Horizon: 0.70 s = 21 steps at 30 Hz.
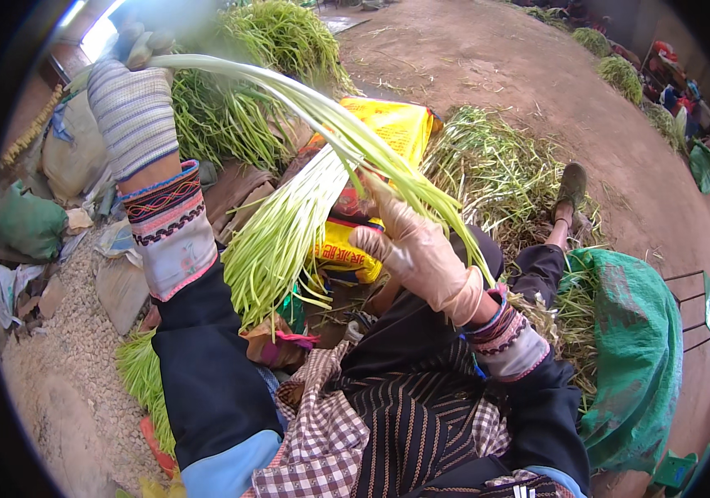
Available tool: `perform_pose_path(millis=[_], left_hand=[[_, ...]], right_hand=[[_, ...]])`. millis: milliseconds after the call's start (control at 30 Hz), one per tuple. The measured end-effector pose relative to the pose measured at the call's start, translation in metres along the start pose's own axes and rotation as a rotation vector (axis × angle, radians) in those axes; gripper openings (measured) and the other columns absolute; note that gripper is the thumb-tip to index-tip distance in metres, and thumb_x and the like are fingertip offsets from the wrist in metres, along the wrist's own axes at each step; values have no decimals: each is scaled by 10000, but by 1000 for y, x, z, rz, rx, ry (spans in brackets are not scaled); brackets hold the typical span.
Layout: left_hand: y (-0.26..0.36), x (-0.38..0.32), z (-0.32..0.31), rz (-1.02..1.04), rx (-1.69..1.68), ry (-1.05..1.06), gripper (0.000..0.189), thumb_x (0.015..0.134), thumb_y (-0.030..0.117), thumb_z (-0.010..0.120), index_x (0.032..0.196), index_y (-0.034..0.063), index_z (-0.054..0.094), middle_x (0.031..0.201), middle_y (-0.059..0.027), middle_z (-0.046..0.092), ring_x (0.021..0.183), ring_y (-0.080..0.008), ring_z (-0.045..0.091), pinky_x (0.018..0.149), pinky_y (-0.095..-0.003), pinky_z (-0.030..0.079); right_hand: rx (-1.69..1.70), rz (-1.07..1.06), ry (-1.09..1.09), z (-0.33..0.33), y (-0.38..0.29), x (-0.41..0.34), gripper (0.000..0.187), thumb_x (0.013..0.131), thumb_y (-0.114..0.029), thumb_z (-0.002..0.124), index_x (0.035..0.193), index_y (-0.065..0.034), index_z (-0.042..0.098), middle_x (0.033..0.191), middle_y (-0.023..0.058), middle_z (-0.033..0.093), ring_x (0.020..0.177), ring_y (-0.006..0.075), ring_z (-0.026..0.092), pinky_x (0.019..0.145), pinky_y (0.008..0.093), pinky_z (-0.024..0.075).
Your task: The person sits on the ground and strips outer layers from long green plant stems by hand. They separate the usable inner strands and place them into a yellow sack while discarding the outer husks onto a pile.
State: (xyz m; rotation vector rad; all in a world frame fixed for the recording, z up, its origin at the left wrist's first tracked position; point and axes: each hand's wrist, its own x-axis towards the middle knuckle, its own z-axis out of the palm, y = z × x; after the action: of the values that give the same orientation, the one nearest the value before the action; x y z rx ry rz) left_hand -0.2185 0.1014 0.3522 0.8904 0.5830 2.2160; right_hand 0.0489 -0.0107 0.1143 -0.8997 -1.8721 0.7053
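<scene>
My left hand (134, 118), in a striped knit glove, is raised at the upper left. It grips the white ends of a few long vegetable stalks (305, 93), whose pale green length arches down to the right. My right hand (423, 255) wears a thin, pale glove. Its thumb stands apart from its fingers, and the fingertips are close beside the hanging stalks; whether they touch is unclear. Below the arch, a bundle of trimmed-looking pale stalks (286, 243) fans down to the left. It lies partly over a yellow printed sack (345, 252).
Leafy green heaps (230, 112) stand ahead on the left. Loose stalks and leaves (492, 168) are piled by my outstretched foot (573, 183). A green woven sheet (632, 348) covers plant matter at right. More greens (149, 380) lie at lower left on gravelly ground (93, 330).
</scene>
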Motion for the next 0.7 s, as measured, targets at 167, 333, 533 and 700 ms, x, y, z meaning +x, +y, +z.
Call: perform_pose_path(millis=[167,333,533,700], left_hand=[[-9,-1,-2,-25,-131,-222,265,1043,82,409,1232,-99,363,650,-10,442,419,-105,306,586,-322,399],[-21,-24,18,-84,-241,-295,256,1053,113,415,1222,-79,401,650,-27,478,427,-102,306,591,-322,397],[-41,-75,54,-36,-327,-309,400,1047,120,461,1368,-113,411,681,-35,511,428,-90,290,659,-305,398],[-64,-107,71,-11,-334,-450,354,1042,153,484,1298,-91,499,731,-29,543,459,-104,354,769,-350,483]], right_hand=[[354,-42,60,-18,-3,19,691,972,-405,640,1475,21,433,1408,117,550,1270,179,516,1059,340,416],[483,37,199,-34,-14,33,501,999,-308,632,1351,38,555,1267,129,646,1166,177,601,1023,330,461],[601,147,479,-42,-10,39,286,973,-240,678,1097,16,708,864,21,705,777,80,618,736,254,513],[727,109,644,-66,-2,33,224,960,-55,638,1151,52,685,890,63,705,762,101,637,706,239,527]])
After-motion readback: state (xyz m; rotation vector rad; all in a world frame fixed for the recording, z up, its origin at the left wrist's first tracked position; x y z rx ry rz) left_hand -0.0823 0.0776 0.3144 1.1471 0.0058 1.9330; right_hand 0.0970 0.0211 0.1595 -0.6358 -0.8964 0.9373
